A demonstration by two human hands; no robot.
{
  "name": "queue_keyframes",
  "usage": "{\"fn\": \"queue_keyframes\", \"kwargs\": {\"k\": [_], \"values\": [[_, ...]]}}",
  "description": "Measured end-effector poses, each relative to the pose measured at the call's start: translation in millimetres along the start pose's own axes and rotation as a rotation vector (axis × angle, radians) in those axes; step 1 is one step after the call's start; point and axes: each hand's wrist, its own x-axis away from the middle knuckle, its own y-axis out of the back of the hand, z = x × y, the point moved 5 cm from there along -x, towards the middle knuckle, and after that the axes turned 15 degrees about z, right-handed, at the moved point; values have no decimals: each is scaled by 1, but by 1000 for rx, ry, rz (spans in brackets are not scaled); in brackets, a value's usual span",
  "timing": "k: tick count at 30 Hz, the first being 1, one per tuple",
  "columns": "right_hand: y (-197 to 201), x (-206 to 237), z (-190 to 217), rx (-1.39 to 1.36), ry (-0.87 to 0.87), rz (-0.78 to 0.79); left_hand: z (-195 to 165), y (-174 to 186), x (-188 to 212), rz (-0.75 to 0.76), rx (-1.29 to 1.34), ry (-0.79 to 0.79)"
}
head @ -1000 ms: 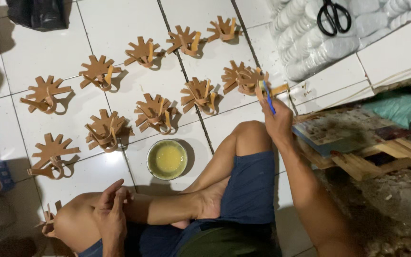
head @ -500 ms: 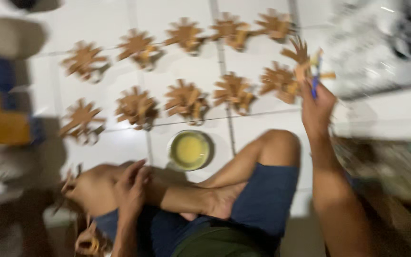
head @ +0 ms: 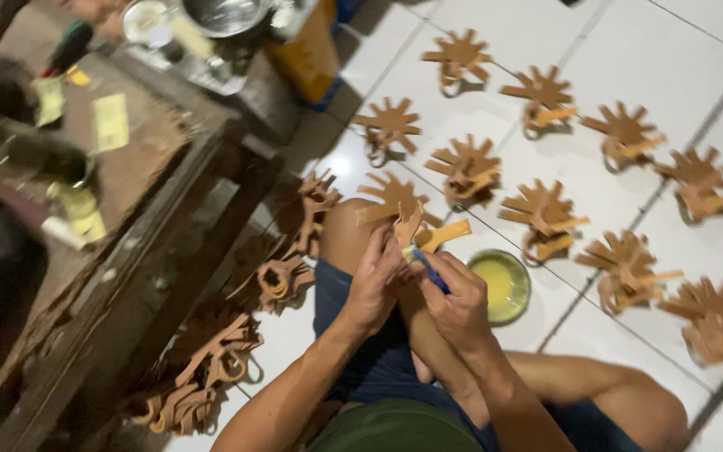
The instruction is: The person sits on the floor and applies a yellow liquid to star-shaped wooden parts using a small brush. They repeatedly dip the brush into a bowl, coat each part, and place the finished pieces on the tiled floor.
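My left hand (head: pixel 376 280) grips a brown fan-shaped leather piece (head: pixel 392 201) over my left knee. My right hand (head: pixel 460 300) holds a blue-handled brush (head: pixel 428 266) against the piece's tan strap. Just right of my hands a small round bowl of yellow glue (head: pixel 502 285) sits on the white tiled floor. Several finished fan-shaped pieces (head: pixel 544 213) lie spread on the tiles beyond it.
A pile of loose brown leather pieces (head: pixel 211 368) lies on the floor at my left, beside a dark wooden bench (head: pixel 152 209) with papers, a metal bowl (head: pixel 223 15) and clutter. A yellow container (head: pixel 307 54) stands at the bench's far end.
My view swung left. My right hand came back from the laid-out pieces with the brush, and my left hand lifted from my knee to grip a leather piece; both now meet over my lap.
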Motion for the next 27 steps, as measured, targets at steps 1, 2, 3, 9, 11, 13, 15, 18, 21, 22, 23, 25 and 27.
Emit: {"fn": "queue_keyframes", "kwargs": {"k": [1,2,3,9,11,13,15,18,21,22,23,25,27], "values": [[-10,-9,8,4,26,32,-8,5,1,10,35,-64],[-18,-17,15,8,54,61,-13,13,0,-20,15,-77],[-26,-22,20,-13,54,76,-17,22,0,-52,-2,-84],[-39,-21,17,-25,7,47,-52,73,8,-201,-75,-185],[-33,-13,0,27,-119,7,-68,91,10,-229,-43,-205],[-28,-2,-18,-30,-203,-35,-85,108,15,-201,-3,-247],[-21,17,-34,-110,-262,-84,-93,120,26,-168,56,-223],[-9,46,-54,-232,-328,-157,-98,135,67,-182,4,-140],[1,69,-71,-262,-416,-214,-99,148,130,-278,-117,-64],[3,75,-76,-258,-422,-224,-97,150,153,-320,-161,-46],[4,81,-81,-253,-433,-230,-91,151,175,-359,-178,4],[2,89,-92,-293,-444,-224,-81,152,221,-451,-215,95],[1,91,-104,-321,-430,-213,-73,153,265,-533,-214,196]]}}
